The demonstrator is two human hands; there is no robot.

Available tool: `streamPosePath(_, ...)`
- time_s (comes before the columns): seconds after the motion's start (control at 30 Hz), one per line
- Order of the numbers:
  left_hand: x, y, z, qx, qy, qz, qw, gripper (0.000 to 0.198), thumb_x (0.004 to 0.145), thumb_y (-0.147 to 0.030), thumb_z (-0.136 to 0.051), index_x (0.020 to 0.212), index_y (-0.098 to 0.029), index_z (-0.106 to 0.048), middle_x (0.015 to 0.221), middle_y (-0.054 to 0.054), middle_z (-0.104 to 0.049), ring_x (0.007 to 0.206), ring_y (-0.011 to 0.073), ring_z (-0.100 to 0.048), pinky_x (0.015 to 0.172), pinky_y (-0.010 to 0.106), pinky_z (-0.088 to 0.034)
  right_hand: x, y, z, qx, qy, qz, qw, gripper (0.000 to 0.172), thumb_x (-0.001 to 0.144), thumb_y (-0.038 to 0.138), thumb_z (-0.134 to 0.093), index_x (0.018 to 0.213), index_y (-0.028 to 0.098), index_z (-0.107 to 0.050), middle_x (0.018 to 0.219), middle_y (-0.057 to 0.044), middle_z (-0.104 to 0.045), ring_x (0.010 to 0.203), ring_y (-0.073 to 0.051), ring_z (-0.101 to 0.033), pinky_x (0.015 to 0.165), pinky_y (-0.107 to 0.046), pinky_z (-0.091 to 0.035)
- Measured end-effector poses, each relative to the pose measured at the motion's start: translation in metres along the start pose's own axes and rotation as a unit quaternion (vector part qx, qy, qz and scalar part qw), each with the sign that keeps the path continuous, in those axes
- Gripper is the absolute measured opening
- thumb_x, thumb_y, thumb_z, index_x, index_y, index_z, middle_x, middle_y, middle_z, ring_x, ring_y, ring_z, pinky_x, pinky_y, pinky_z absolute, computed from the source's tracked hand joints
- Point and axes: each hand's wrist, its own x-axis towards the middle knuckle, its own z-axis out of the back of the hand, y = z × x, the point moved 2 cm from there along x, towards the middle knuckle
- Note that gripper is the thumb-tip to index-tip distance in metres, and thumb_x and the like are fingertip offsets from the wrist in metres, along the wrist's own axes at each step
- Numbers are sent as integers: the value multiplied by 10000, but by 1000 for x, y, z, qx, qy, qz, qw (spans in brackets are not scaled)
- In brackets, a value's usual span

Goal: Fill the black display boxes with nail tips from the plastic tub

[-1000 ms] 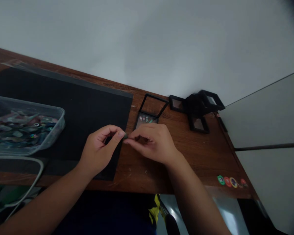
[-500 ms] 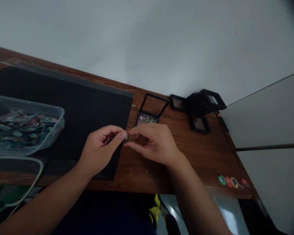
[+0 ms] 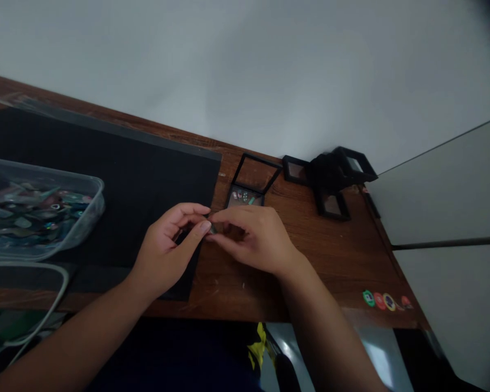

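The left hand [image 3: 167,250] and right hand [image 3: 257,239] pinch a small greenish piece [image 3: 212,230] that a slack grip could drop onto the bench [image 3: 228,277] below.

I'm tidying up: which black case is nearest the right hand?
The case just beyond the right hand, with its lid raised and small pieces inside; the other cases sit farther right.

White cable [image 3: 66,279], round colourful stickers [image 3: 379,300], pale wall [image 3: 228,76]

Wooden table [image 3: 310,261]: black mat [image 3: 147,179], cases [image 3: 327,171]
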Motion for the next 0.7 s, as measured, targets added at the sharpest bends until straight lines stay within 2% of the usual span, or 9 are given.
streamPosePath(0.13,-1,1,0,14,-3,-12,1000,191,920,-306,-704,1090,-224,-680,918,15,-762,842,149,-713,787,264,-548,0,0,1,44,13,-30,998,174,889,318,-777,1039,235,-745,841,29,-764,728,-112,-668,671,-229,-441)
streamPosePath(0.33,-2,0,0,-5,21,-13,1000,230,930,-305,-706,1129,-217,-636,895,6,-750,783,133,-689,759,259,-526,-1,-3,3,94,28,-46,994,205,862,354,-812,997,215,-747,669,57,-616,628,-93,-556,611,-231,-365)
streamPosePath(0.5,-2,-2,-2,-41,47,9,998,225,942,-299,-705,1139,-231,-619,842,-38,-728,766,92,-676,765,208,-513,0,-5,2,131,22,-52,990,242,854,388,-820,975,195,-739,657,55,-582,595,-86,-508,598,-233,-352)
streamPosePath(0.7,1,-1,-2,-129,79,62,987,260,923,-330,-734,1146,-228,-646,939,-24,-745,847,78,-699,777,161,-540,-1,-5,6,181,-5,-43,983,234,817,330,-862,964,193,-742,637,73,-540,575,-68,-481,580,-221,-351)
